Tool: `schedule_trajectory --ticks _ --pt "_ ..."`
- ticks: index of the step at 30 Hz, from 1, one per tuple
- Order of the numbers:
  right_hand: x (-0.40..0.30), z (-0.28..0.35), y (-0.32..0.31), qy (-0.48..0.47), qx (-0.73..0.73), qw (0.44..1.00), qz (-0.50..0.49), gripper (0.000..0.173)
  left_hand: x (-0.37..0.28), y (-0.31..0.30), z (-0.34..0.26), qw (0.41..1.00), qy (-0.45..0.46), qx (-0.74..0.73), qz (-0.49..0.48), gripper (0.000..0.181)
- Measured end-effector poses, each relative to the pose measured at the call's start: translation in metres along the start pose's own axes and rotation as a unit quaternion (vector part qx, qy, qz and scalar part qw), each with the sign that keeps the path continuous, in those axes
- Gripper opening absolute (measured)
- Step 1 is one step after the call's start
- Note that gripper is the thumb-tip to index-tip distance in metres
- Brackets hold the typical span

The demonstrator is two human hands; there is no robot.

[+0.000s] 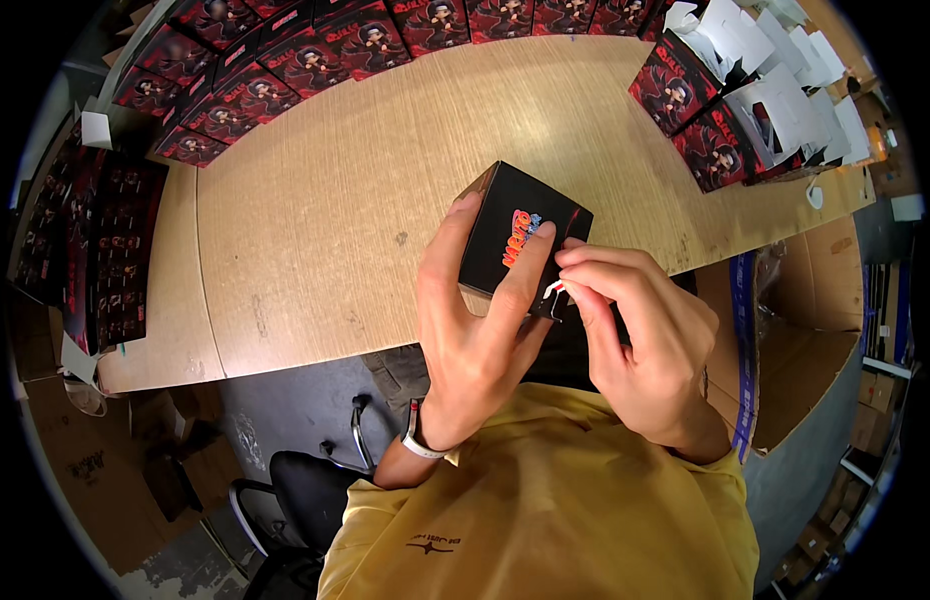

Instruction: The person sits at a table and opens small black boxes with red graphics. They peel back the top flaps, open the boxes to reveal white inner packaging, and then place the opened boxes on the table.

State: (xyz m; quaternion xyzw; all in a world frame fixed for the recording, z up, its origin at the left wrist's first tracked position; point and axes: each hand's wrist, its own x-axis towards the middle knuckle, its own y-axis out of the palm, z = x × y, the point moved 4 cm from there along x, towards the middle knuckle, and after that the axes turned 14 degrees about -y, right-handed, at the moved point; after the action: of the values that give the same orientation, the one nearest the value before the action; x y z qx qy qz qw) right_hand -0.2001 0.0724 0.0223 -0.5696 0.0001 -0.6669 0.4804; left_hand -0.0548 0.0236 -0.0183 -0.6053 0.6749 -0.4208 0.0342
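Note:
A small black cardboard box with a colourful printed logo is held above the near edge of the wooden table. My left hand is spread over it, with one finger on the printed face and another along its left side. At the box's right corner, my right hand pinches a small white and red piece between thumb and forefinger; whether this is a torn part of the box or a separate strip, I cannot tell. My fingers hide the box's lower corner.
Rows of closed red and black boxes line the table's far side. Opened boxes with raised white flaps stand at the right. Dark printed display boxes are at the left. A large carton sits below right; an office chair is below left.

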Motion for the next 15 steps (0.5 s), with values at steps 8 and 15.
schedule_trajectory --ticks 8,15 --pt "0.006 -0.003 0.000 0.052 0.067 0.996 0.038 0.020 0.001 0.001 0.002 1.000 -0.008 -0.011 -0.005 0.079" --pt "0.004 -0.018 -0.006 0.091 0.138 0.986 0.027 0.016 -0.002 0.003 0.003 0.999 0.024 -0.026 0.008 0.079"
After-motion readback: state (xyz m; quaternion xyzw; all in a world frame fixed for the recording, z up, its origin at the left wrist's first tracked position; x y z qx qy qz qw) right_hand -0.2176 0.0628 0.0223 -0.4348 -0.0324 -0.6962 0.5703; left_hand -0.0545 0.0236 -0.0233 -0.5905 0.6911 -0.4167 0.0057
